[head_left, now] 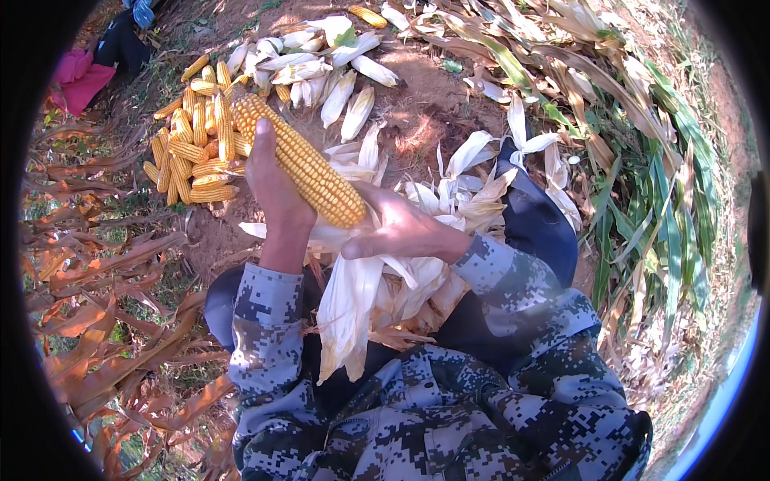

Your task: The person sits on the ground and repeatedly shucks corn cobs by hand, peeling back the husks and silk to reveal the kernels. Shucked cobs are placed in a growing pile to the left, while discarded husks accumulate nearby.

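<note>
A yellow ear of corn [309,168], its kernels bare, slants across the middle of the head view. My left hand [278,184] is closed round its left side, the thumb lying up along the kernels. At the lower end, my right hand [407,228] grips the pale, dry husk [353,305], which hangs down over my lap. Some of the right fingers are hidden behind the ear and the husk. Beyond my left hand lies a heap of husked corn ears [188,148].
Several ears still in their husks [321,68] lie at the far side. Loose husks [473,192] cover the ground by my leg. Cut stalks with leaves [666,184] are piled to the right, brown dry leaves [104,321] to the left. Someone in pink and black [84,80] is at the far left.
</note>
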The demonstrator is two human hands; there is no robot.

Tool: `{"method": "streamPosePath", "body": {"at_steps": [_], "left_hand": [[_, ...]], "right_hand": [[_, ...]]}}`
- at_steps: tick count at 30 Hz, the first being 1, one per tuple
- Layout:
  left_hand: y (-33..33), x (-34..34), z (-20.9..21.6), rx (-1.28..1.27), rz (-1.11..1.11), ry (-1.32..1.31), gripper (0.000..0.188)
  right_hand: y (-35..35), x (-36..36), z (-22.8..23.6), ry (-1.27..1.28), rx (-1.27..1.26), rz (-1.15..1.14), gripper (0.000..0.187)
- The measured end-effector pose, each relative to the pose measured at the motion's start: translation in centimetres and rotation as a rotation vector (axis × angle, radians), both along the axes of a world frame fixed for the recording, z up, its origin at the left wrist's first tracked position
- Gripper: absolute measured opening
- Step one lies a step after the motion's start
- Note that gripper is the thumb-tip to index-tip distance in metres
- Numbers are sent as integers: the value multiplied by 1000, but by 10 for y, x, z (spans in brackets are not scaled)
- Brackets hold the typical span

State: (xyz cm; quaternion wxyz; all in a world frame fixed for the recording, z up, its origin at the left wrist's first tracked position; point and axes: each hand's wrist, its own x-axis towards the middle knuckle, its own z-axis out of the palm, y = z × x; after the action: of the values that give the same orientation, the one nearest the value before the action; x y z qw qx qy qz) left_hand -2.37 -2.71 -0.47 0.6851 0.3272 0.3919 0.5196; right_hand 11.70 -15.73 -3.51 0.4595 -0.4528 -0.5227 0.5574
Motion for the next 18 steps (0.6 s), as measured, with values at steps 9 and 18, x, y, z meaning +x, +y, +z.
{"method": "streamPosePath", "body": {"at_steps": [9, 18], "left_hand": [[-20, -1, 5, 253, -165, 68, 33], [-43, 1, 14, 872, -641, 893, 63]], "right_hand": [[-11, -31, -11, 36, -308, -65, 40], [-24, -39, -63, -948, 371, 160, 30]]}}
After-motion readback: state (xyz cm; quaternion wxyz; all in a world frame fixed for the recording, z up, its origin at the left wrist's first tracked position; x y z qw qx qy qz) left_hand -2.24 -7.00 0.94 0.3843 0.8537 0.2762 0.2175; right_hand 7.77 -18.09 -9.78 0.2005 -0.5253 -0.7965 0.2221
